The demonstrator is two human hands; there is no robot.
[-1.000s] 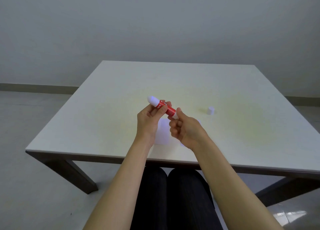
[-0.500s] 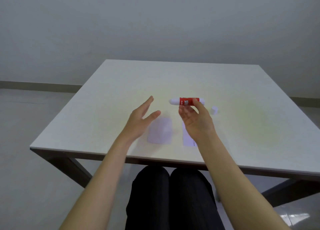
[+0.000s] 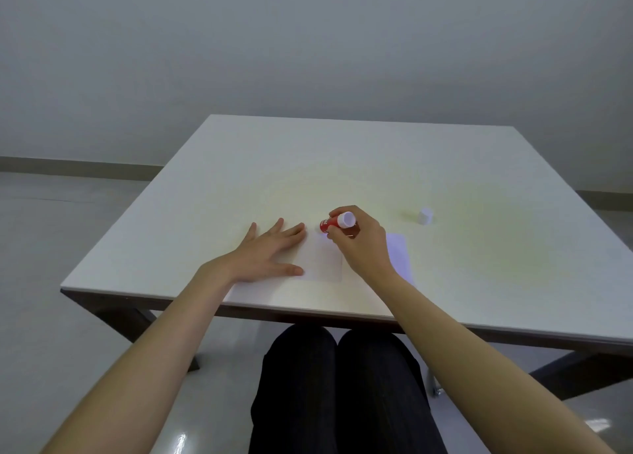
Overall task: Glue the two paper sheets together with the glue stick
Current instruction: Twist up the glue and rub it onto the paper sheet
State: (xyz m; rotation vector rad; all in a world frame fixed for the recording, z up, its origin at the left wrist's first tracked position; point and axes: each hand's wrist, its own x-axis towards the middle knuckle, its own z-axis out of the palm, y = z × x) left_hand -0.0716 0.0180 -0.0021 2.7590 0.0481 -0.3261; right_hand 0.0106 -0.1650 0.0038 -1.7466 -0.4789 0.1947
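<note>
Two small white paper sheets lie near the table's front edge. The left sheet (image 3: 320,262) is held flat at its left side by my left hand (image 3: 265,255), fingers spread and palm down. My right hand (image 3: 356,239) grips the red and white glue stick (image 3: 334,222), tilted with its working end down at the far edge of that sheet. The right sheet (image 3: 399,255) is partly hidden behind my right wrist. The stick's white cap (image 3: 425,216) stands alone to the right.
The white table (image 3: 239,173) has dark legs, and its front edge runs just above my knees. A grey wall and grey floor surround it.
My left hand let go of the glue stick and dropped flat onto the left sheet. My right hand turned the stick downward and brought it to that sheet's far edge.
</note>
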